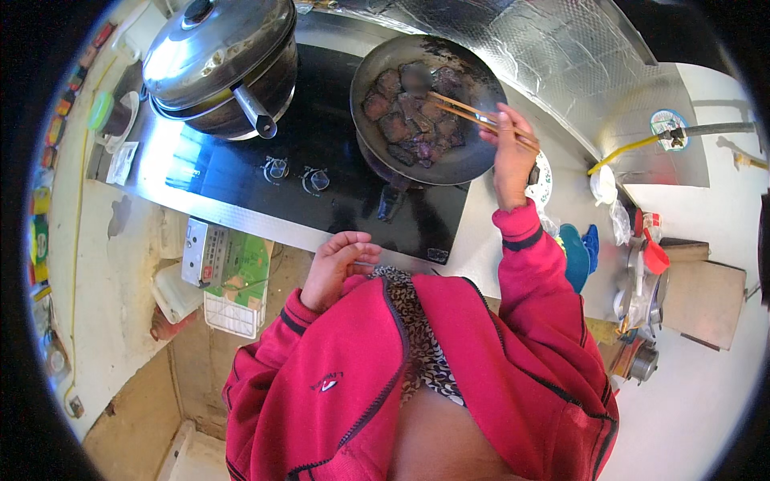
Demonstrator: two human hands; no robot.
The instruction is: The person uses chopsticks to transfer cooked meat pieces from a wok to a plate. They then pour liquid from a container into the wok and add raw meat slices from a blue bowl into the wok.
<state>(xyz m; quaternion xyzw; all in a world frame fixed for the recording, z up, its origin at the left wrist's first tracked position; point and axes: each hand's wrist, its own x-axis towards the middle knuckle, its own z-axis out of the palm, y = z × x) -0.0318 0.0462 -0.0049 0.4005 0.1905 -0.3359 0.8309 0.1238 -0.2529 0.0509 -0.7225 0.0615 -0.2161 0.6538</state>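
My right hand (512,144) holds a pair of wooden chopsticks (466,112) over the right side of a dark wok (481,159). Their tips reach dark, browned pieces of food (397,127) inside it; one spot by the tips is blurred. The wok sits on the right part of a black glass gas hob (325,120). Near the hob's front edge is my left hand (346,258), fingers loosely curled, with nothing seen in it.
A large lidded metal pot (222,66) with a side handle stands on the hob's left. Foil sheeting (541,54) lines the wall behind. At right are a patterned plate (543,180), a teal bowl (575,255) and a red ladle (656,255). A jar with a green lid (108,114) stands far left.
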